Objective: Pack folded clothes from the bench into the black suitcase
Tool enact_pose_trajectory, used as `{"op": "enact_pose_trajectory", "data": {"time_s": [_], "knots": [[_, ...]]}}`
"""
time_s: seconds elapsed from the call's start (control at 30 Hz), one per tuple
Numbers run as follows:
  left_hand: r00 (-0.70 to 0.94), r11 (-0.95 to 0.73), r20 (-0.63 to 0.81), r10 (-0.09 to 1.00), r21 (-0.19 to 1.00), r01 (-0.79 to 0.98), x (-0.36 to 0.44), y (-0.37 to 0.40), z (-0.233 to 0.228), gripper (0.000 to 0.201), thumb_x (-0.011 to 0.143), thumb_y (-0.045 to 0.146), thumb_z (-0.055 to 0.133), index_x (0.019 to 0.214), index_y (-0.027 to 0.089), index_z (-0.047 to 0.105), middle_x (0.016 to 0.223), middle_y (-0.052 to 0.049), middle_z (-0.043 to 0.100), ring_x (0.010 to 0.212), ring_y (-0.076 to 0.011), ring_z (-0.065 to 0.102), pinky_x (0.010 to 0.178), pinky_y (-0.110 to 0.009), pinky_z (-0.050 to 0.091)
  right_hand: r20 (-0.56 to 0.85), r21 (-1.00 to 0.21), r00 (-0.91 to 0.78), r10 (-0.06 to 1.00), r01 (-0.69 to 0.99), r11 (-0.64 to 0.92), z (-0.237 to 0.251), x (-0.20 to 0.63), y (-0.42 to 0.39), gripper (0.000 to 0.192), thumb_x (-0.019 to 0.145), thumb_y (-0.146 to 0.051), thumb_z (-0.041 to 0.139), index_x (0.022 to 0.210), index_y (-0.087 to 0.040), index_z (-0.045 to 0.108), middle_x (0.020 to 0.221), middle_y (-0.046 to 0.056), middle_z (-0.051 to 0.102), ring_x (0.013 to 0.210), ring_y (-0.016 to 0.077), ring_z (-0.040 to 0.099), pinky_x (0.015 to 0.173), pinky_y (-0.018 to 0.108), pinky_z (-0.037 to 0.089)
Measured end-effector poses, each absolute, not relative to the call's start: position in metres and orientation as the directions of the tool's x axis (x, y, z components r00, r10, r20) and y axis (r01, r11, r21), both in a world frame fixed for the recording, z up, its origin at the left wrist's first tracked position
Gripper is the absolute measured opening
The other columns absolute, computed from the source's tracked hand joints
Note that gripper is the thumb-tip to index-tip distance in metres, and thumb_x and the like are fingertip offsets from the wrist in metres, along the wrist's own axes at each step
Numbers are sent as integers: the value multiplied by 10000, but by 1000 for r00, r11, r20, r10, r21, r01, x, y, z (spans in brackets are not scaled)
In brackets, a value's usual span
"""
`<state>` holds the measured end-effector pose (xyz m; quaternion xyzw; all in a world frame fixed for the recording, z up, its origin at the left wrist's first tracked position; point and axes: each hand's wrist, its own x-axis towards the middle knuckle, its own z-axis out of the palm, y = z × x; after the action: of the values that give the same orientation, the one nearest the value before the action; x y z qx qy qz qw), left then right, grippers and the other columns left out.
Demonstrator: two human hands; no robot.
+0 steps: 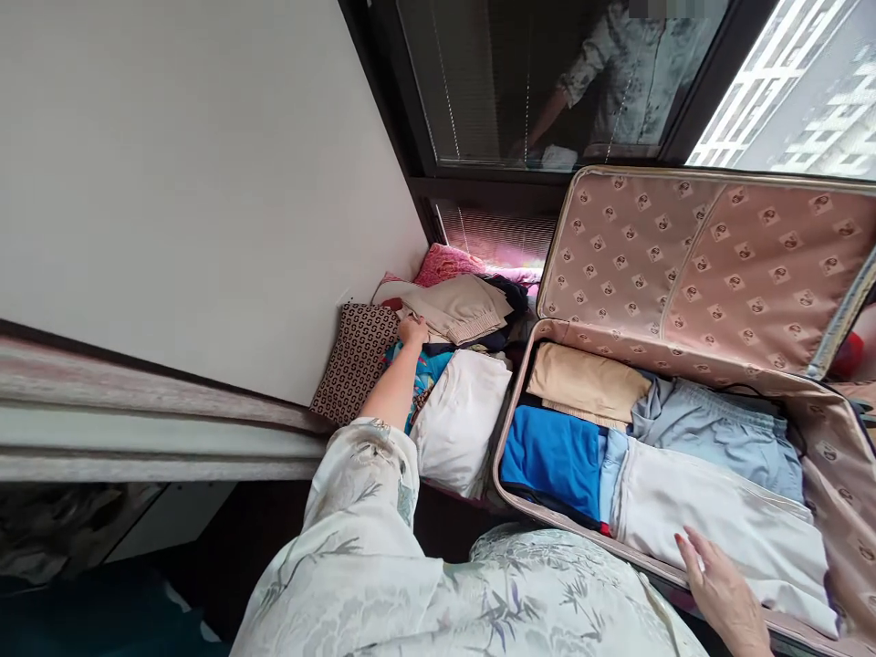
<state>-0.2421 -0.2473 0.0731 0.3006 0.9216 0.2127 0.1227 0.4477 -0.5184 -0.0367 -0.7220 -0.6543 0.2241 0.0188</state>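
My left hand (412,330) is stretched out to the pile of folded clothes beside the open suitcase, its fingers curled onto the edge of a folded beige ribbed-hem garment (457,307) at the top of that pile; whether I actually have a pinch of the cloth I cannot tell, because the hand hides its own fingertips. The pile sits against the white wall (205,182), under the dark window (547,82). Just left of my hand lies a brown cushion with a small white geometric print (356,360), touching the wall. Under my forearm are a turquoise patterned cloth (428,374) and a folded white garment (460,420), the latter lying against the suitcase's left wall. A pink patterned fabric (448,263) lies behind the beige piece, nearest the window.

My right hand (718,593) rests flat and open, fingers spread, on a folded white cloth (725,520) at the near edge of the pink-lined soft suitcase (698,265), holding nothing. Inside, a bright blue folded garment (551,456) fills the near left corner, a tan folded piece (589,383) the far left corner, and pale blue-grey clothing (718,429) lies along the far side.
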Motion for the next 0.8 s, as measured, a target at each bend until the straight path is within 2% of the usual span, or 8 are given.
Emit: {"op": "enact_pose_trajectory", "data": {"time_s": [0.1, 0.2, 0.33, 0.43, 0.53, 0.7, 0.8], "knots": [[-751, 709, -92, 654, 422, 565, -255, -231, 68, 359, 955, 299, 571, 1216, 73, 668, 1320, -273, 639, 1311, -364, 564, 1083, -484, 419, -398, -288, 179, 900, 907, -308, -33, 447, -518, 689, 869, -707, 302, 1285, -297, 669, 1389, 90, 671, 1141, 373, 702, 932, 518, 562], [-682, 649, -46, 730, 360, 671, -259, -216, 67, 407, 928, 340, 645, 1251, 93, 652, 1461, -255, 538, 1419, -380, 430, 1142, -500, 352, -429, -246, 213, 878, 908, -340, -31, 447, -518, 646, 865, -687, 319, 1233, -323, 706, 1381, 58, 683, 1135, 364, 708, 951, 505, 552], [-572, 578, -117, 812, 293, 761, -264, -202, 67, 451, 874, 336, 733, 1188, 25, 646, 1407, -276, 555, 1381, -383, 434, 1137, -489, 346, -456, -161, 273, 847, 911, -381, -23, 441, -517, 635, 880, -674, 321, 1216, -326, 732, 1330, 51, 715, 1122, 356, 713, 905, 473, 562], [-558, 574, -139, 818, 249, 780, -273, -195, 67, 432, 922, 370, 690, 1141, 2, 631, 1400, -288, 536, 1367, -391, 412, 1116, -533, 347, -453, -131, 296, 841, 911, -391, -18, 437, -516, 613, 876, -669, 331, 1167, -344, 762, 1262, 46, 749, 1094, 347, 724, 877, 452, 566], [-567, 584, -140, 811, 199, 787, -289, -188, 65, 430, 943, 340, 669, 1192, -3, 597, 1450, -299, 488, 1386, -412, 369, 1129, -601, 292, -447, -129, 295, 844, 913, -387, -18, 436, -516, 610, 869, -641, 327, 1124, -327, 784, 1228, 53, 762, 1081, 343, 727, 879, 451, 562], [-563, 593, -195, 803, 159, 790, -321, -164, 56, 545, 975, 322, 628, 1351, -40, 473, 1515, -320, 436, 1419, -415, 354, 1135, -635, 265, -491, -111, 312, 813, 904, -414, -23, 438, -517, 624, 859, -614, 328, 1157, -295, 774, 1269, 49, 746, 1133, 332, 713, 933, 434, 546], [-562, 606, -262, 784, 129, 785, -338, -146, 49, 641, 938, 373, 693, 1375, -24, 442, 1523, -322, 437, 1422, -423, 373, 1128, -654, 279, -520, -88, 325, 790, 899, -428, -20, 436, -517, 634, 861, -610, 329, 1184, -285, 767, 1283, 52, 739, 1135, 330, 713, 935, 428, 545]]}}
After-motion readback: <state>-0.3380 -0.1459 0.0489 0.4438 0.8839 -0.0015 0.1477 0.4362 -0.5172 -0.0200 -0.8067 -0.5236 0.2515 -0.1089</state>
